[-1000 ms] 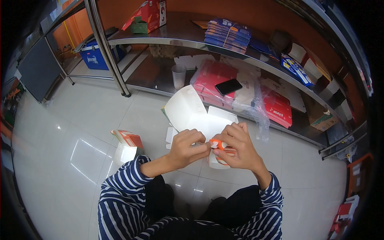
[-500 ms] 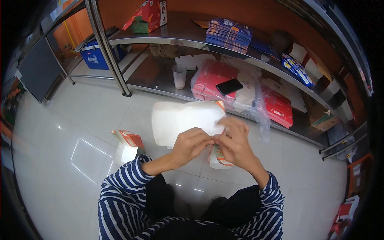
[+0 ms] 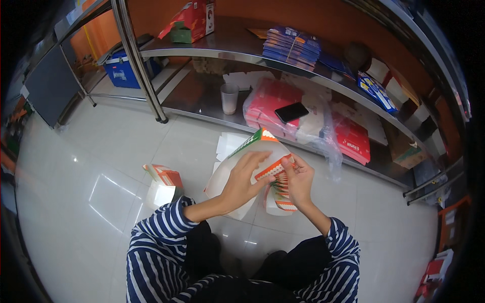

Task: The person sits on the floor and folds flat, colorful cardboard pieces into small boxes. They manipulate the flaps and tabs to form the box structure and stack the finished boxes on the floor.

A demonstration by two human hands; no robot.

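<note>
A cardboard box blank (image 3: 221, 177), white inside with orange and green printing along its edges, is partly folded between my hands. My right hand (image 3: 299, 177) pinches its orange side flap at the right end. Across the white inner face lies my left hand (image 3: 246, 181), fingers curved and thumb at the lower edge of the same flap, gripping the card there. Below my right hand several printed blanks (image 3: 281, 199) lie stacked on the floor. Part of the blank is hidden behind my left hand.
A folded orange and white carton (image 3: 166, 178) stands on the tiled floor at left. White card (image 3: 230, 144) lies beyond the blank. Ahead, a steel shelf (image 3: 202, 52) carries blue cartons (image 3: 290, 48); its lower level holds a plastic cup (image 3: 229, 99), a phone (image 3: 291, 112) and bagged red cartons (image 3: 273, 98).
The blank has turned and bent: its flat white face now curves, and its green and orange edge shows. My left hand has spread over it, and my right hand has moved onto the orange flap.
</note>
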